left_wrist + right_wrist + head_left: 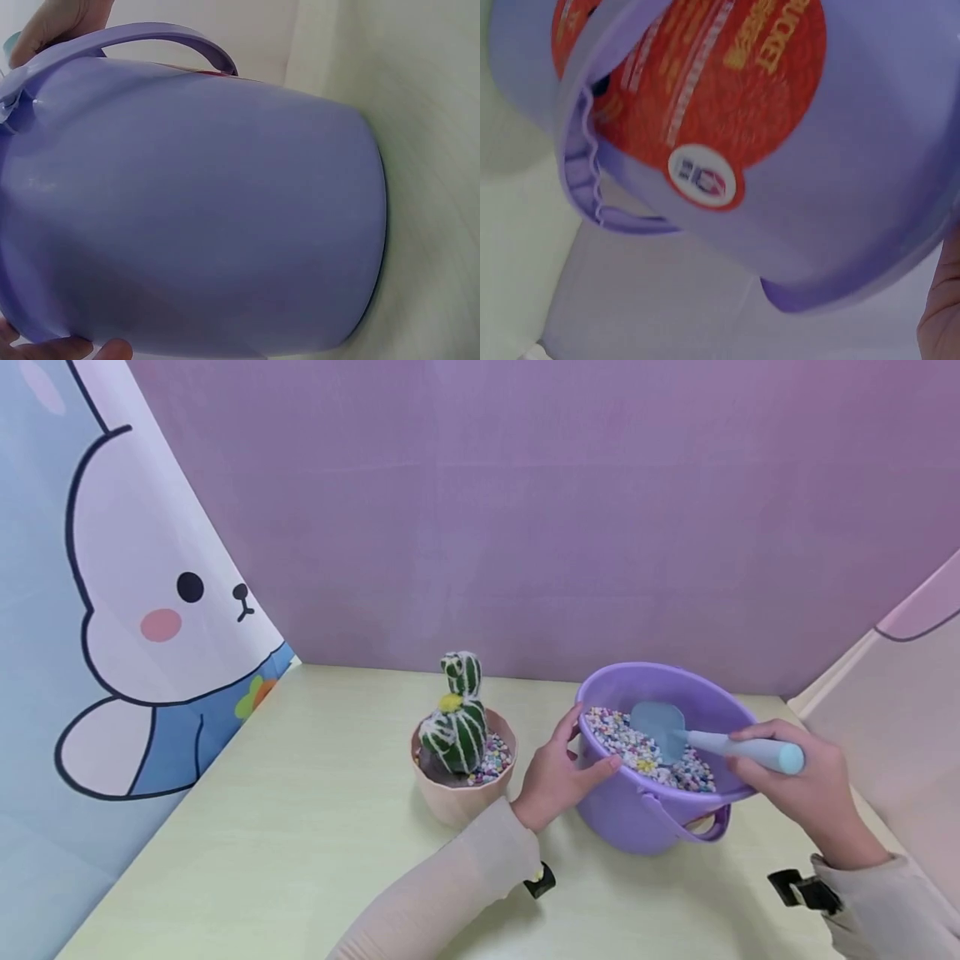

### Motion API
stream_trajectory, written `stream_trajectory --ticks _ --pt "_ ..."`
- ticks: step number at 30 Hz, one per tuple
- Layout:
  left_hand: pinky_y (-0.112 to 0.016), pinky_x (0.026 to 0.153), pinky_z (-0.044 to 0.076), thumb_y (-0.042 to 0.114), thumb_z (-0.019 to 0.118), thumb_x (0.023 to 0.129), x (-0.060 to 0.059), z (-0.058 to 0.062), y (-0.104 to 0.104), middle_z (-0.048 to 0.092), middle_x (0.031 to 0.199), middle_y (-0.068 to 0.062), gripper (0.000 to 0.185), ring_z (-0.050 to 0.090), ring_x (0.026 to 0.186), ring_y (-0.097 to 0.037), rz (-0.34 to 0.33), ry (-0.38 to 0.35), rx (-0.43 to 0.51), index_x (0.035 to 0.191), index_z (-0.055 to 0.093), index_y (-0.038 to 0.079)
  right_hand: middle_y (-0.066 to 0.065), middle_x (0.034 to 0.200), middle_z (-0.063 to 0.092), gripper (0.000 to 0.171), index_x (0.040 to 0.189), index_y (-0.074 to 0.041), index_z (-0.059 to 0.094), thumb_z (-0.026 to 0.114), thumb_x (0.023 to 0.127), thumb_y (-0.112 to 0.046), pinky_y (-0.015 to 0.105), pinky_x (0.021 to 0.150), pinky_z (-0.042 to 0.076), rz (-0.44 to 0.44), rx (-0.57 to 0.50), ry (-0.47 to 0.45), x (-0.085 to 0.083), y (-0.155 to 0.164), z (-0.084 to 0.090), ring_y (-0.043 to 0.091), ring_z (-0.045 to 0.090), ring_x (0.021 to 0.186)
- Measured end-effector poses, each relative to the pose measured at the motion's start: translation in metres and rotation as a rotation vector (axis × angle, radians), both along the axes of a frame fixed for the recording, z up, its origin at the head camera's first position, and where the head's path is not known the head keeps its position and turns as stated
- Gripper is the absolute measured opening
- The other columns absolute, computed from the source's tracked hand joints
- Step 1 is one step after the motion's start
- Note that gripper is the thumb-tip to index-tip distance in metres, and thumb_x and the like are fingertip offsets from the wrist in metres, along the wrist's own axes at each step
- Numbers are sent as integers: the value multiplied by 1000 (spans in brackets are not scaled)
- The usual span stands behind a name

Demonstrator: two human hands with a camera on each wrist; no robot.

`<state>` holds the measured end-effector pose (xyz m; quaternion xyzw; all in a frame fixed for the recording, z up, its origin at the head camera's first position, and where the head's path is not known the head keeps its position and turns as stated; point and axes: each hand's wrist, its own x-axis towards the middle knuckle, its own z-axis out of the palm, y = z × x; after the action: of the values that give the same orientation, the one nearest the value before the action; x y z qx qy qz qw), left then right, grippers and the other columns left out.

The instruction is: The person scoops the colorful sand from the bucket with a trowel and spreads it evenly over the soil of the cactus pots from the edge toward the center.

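A purple bucket (630, 822) stands on the table at the right of the head view, holding many small multicoloured pebbles (637, 747). My left hand (558, 772) grips its left rim, the thumb lying near the front edge. With my right hand (798, 777) I hold a light blue toy shovel (708, 741) by its handle, above the right side of the bucket. The shovel's blade is inside, against the pebbles. A red label (757, 97) shows on the bucket's side in the right wrist view, beside the hanging purple handle (574, 161).
Left of the bucket, close to my left forearm, is a peach pot (450, 802) with a green-and-white cactus (457, 735) and coloured pebbles in it. Behind the pale table (300, 827) rises a purple backdrop (525, 527); a rabbit-printed cloth (135, 652) hangs at left.
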<state>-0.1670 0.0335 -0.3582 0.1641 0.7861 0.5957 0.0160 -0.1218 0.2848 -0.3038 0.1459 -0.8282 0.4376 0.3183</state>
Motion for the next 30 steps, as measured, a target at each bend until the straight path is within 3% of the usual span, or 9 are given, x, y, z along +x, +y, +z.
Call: stream_trajectory --ticks 10,14,18,26,30 --pt "-30 80 51 41 70 82 0 0 0 44 146 -10 86 59 105 -26 -33 7 15 153 24 25 -18 72 66 29 85 -16 73 71 74 10 12 55 49 -89 -130 -174 6 1 -4 -3 58 62" --pt "-27 73 51 42 69 82 0 -1 -1 44 146 -10 87 58 93 -20 -35 10 27 153 22 23 -10 70 68 28 85 -17 72 67 80 10 14 56 50 9 -387 -259 5 -1 -5 1 63 61" --pt "-26 72 50 41 69 83 0 -2 -2 44 145 -10 86 57 90 -19 -32 14 39 153 23 22 2 68 69 22 83 -9 69 62 83 12 19 56 53 138 -686 -290 1 -4 -3 9 67 59" --pt "-28 75 50 40 70 84 -1 -2 -2 44 145 -11 86 57 95 -22 -40 17 48 154 22 23 5 69 69 20 85 -5 68 59 85 13 20 57 54 173 -812 -317 -1 -4 -3 11 67 58" --pt "-29 80 50 38 69 84 -2 -4 -3 42 147 -10 86 56 107 -23 -62 45 55 154 20 23 7 71 70 21 87 -3 69 56 87 14 21 57 54 215 -855 -324 -1 -1 -4 12 67 59"
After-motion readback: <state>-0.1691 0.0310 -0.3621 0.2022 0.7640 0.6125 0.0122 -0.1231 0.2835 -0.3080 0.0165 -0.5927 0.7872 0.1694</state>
